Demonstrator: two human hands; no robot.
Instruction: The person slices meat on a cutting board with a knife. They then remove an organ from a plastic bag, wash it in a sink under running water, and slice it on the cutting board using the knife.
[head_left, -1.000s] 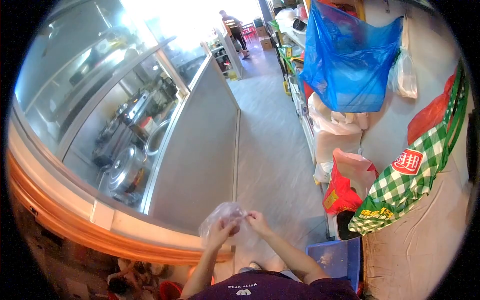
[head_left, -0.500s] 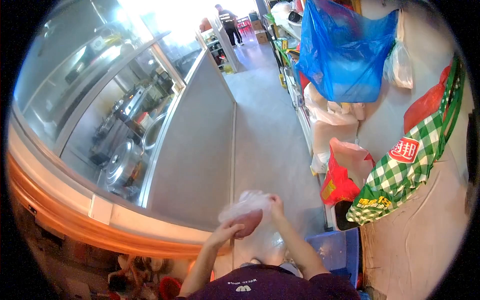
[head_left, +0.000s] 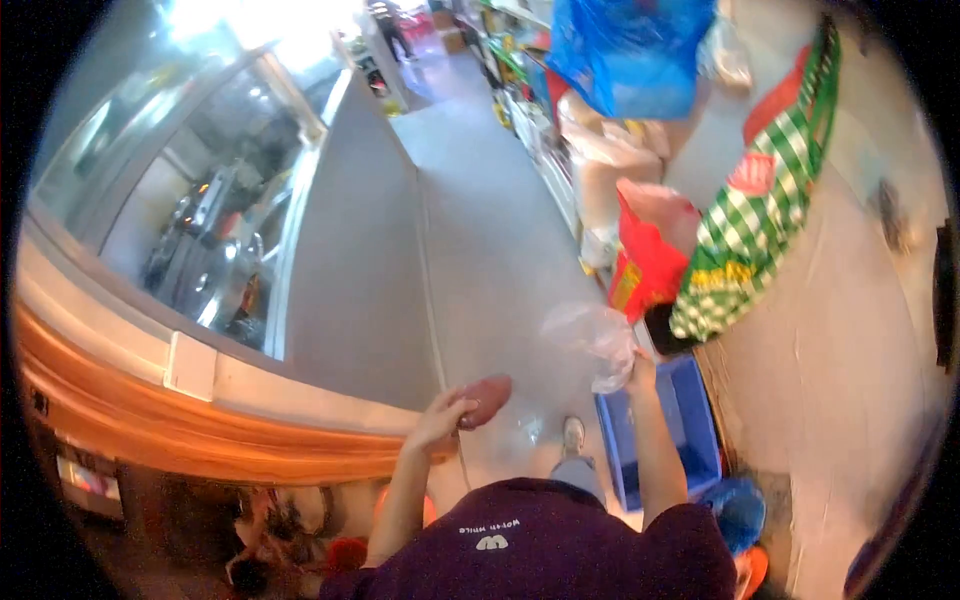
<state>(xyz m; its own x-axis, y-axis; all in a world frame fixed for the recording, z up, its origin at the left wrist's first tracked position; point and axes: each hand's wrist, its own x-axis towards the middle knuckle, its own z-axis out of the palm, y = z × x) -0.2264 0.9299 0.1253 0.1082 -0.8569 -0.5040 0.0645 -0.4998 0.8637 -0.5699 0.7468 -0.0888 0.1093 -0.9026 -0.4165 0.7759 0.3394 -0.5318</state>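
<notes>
My left hand point(head_left: 438, 420) is closed around one end of a smooth, reddish-brown oval lump point(head_left: 487, 401); whether it is meat or a root vegetable I cannot make out. It is held over the grey floor, beside the orange ledge. Off to the right, my right hand point(head_left: 643, 374) pinches a thin clear plastic bag point(head_left: 597, 342), which trails leftward and looks limp. The bag and the lump are apart. Just below the right hand is a blue plastic crate point(head_left: 612, 450) on the floor.
A glazed partition point(head_left: 350, 230) with an orange ledge point(head_left: 200, 425) runs along the left. On the right are a red bag point(head_left: 640, 255), a green checked bag point(head_left: 765, 230), a hanging blue bag point(head_left: 635, 60) and shelving. A person point(head_left: 390, 28) stands far down the aisle.
The lump has come out of the plastic bag and stays in my left hand. My right hand has moved right with the bag, over toward the crate. The view has tilted down.
</notes>
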